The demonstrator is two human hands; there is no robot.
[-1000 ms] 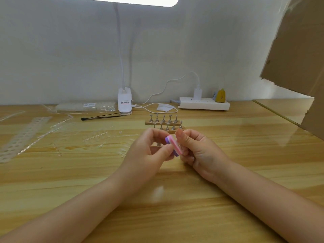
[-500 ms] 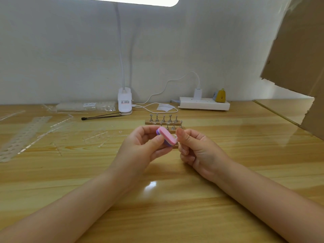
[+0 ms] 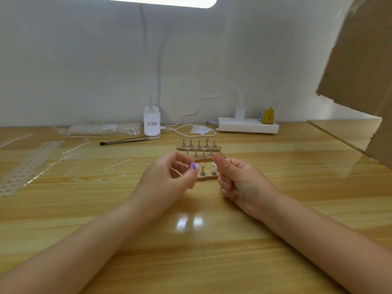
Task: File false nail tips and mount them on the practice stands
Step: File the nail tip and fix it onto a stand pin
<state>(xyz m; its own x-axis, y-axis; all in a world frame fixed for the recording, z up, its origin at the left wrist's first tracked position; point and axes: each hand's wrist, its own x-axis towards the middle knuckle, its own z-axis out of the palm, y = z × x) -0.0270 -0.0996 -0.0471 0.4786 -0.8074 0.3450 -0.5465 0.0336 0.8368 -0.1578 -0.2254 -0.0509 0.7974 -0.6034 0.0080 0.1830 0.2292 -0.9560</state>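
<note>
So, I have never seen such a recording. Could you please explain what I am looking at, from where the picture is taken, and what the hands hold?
There is no machine, only a person's two bare hands. The single picture comes from a camera worn on the head, looking forward and down. On the wooden table stand small wooden strips with metal pegs, the practice stands for false nails. Behind them are a white clip lamp, a white power strip and clear plastic strips. The left hand pinches a small pink and purple nail file, blurred. The right hand is curled, pinching something small and whitish, probably a nail tip.
</note>
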